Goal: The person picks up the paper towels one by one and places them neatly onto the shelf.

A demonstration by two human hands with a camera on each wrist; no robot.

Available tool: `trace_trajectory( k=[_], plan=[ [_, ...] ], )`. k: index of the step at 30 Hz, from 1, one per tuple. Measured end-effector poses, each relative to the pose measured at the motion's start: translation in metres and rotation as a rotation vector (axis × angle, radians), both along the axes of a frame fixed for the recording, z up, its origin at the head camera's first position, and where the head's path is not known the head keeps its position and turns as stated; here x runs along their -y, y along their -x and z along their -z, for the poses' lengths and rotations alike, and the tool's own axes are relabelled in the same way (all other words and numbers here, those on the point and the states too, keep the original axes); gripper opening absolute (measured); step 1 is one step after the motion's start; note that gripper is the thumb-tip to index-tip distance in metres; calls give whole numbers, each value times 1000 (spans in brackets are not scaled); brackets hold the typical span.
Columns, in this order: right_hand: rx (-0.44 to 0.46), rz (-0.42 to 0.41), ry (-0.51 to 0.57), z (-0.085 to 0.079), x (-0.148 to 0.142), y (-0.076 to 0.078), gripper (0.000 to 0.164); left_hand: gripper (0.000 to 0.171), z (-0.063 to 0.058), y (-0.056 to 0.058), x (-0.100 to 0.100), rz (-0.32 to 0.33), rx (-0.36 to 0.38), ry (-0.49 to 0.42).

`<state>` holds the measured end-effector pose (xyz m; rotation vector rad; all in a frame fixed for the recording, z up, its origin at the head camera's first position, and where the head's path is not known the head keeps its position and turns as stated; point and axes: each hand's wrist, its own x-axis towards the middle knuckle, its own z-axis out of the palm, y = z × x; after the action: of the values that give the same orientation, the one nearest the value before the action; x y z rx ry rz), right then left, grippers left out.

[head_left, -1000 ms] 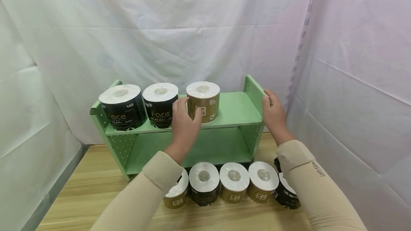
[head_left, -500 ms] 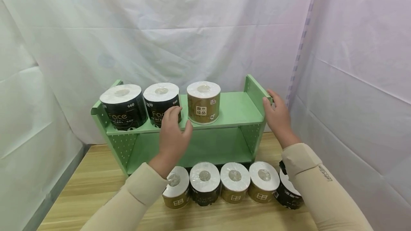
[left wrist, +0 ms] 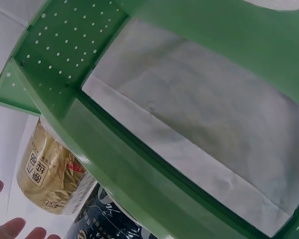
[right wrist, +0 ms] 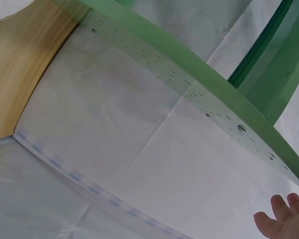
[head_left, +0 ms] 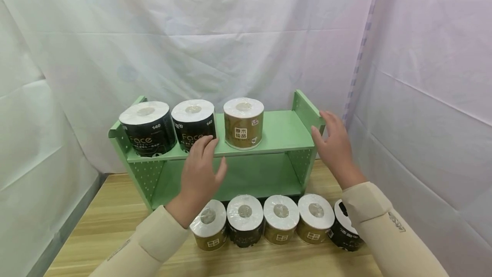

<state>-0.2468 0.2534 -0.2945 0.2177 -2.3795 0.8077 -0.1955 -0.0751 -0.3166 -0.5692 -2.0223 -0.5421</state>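
A green two-tier shelf (head_left: pixel 284 128) stands on the wooden table. On its upper board are two black-wrapped toilet paper rolls, the left one (head_left: pixel 147 134) at the end panel and the other (head_left: pixel 193 125) beside it. Right of them sits a gold-wrapped toilet paper roll (head_left: pixel 243 125). My left hand (head_left: pixel 200 178), fingers spread and holding nothing, overlaps the lower part of the second black roll in the head view. At the shelf's right end panel (head_left: pixel 307 108) is my right hand (head_left: pixel 334 146), its fingers loosely bent close to the panel's top front corner.
A row of toilet paper rolls lines the table in front of the shelf: gold (head_left: pixel 209 225), black (head_left: pixel 244 221), gold (head_left: pixel 280 219), gold (head_left: pixel 315 219) and black (head_left: pixel 344 232). My right sleeve covers part of the last. White cloth (head_left: pixel 246 33) hangs behind and at both sides.
My left hand has come away from the gold roll on the upper board, moving left and toward me. My right hand has loosened from the end panel and shifted slightly right and down.
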Motion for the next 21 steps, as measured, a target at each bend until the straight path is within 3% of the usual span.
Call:
trace_trajectory(
  k=[7, 21],
  plan=[
    [-51, 21, -60, 5, 3, -8, 56, 46, 9, -5, 18, -12, -61, 71],
    [-160, 47, -136, 25, 11, -20, 53, 47, 17, -17, 61, -86, -62, 165]
  ],
)
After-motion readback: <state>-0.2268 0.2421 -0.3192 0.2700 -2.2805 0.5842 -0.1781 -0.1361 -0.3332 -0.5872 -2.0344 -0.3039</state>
